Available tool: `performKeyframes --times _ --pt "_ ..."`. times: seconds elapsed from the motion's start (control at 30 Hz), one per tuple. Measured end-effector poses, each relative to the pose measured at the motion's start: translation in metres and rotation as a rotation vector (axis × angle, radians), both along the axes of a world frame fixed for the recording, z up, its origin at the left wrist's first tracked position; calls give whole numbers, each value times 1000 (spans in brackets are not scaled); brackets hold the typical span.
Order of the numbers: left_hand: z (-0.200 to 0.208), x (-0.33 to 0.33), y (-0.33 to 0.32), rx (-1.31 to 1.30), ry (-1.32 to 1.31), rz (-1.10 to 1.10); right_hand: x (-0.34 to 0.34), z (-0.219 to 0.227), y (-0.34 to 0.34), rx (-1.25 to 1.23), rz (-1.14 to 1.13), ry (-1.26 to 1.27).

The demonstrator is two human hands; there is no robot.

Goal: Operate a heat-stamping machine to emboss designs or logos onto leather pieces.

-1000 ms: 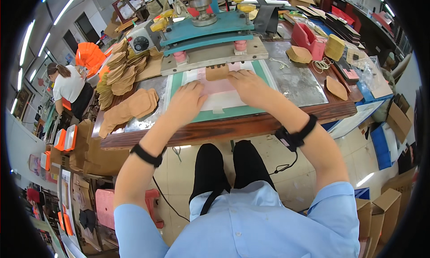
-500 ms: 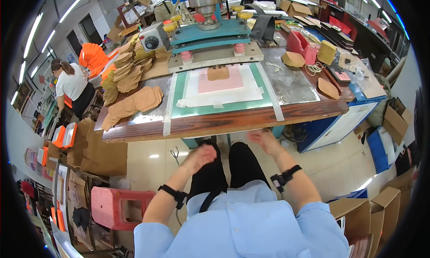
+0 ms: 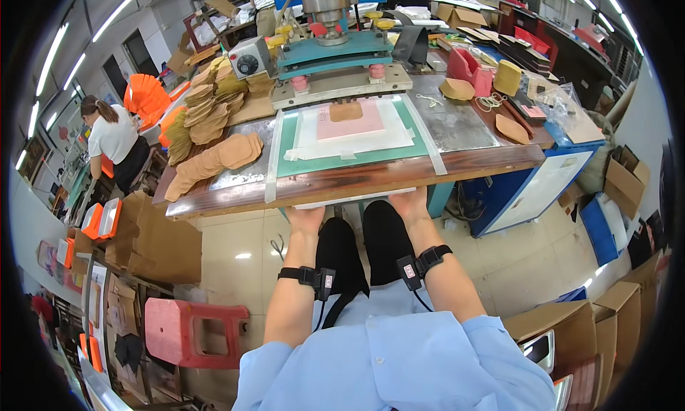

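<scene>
Both hands reach beneath the front edge of the wooden table. My left hand (image 3: 304, 218) lies at the left end of a white flat strip or board (image 3: 354, 198) below the tabletop, and my right hand (image 3: 410, 203) is at its right end. The table edge hides the fingers of both, so their grip does not show. Above them on the table, a tan leather-like piece (image 3: 346, 110) rests on a pink sheet (image 3: 364, 128). White paper (image 3: 307, 154) and a green mat (image 3: 285, 165) lie under it, beneath the front of a teal press (image 3: 334, 56).
Overlapping tan pieces (image 3: 214, 166) and taller stacks (image 3: 208, 111) are on the table's left. A pink holder (image 3: 469, 70), a yellow block (image 3: 508, 78) and white cord (image 3: 491, 102) sit at right. A pink stool (image 3: 168, 332) stands lower left; cardboard boxes (image 3: 556, 332) lower right.
Both hands have moved forward from above my knees to under the table's front edge, at the white strip. The view has shifted slightly. The pieces on the table stay in place.
</scene>
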State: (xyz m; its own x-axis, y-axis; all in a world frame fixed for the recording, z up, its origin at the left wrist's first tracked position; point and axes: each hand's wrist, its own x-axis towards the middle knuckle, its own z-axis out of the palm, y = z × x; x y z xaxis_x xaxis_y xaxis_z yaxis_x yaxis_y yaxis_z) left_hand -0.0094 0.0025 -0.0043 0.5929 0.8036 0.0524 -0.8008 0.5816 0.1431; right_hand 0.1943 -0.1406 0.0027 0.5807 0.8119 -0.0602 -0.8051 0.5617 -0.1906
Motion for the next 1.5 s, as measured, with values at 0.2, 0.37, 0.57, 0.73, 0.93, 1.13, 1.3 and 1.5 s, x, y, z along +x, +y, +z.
performKeyframes --times 0.2,0.37,0.57,0.73,0.93,1.13,1.3,1.5 --pt "8 2 -8 -22 121 71 6 -6 2 73 -5 -58" --pt "-3 2 2 -2 97 67 3 2 0 -33 -34 22" --pt "-1 0 0 0 107 67 3 -1 2 33 -41 32" --pt "-2 2 5 10 134 72 13 -17 14 59 -40 57" --pt "10 3 -3 -32 153 77 8 -6 12 49 -30 80" --pt "21 3 -12 -86 141 74 1 4 2 10 -38 105" --pt "11 2 -4 -19 130 69 1 5 2 32 -25 109" --pt "5 2 -1 -8 96 52 3 1 4 39 -22 98"
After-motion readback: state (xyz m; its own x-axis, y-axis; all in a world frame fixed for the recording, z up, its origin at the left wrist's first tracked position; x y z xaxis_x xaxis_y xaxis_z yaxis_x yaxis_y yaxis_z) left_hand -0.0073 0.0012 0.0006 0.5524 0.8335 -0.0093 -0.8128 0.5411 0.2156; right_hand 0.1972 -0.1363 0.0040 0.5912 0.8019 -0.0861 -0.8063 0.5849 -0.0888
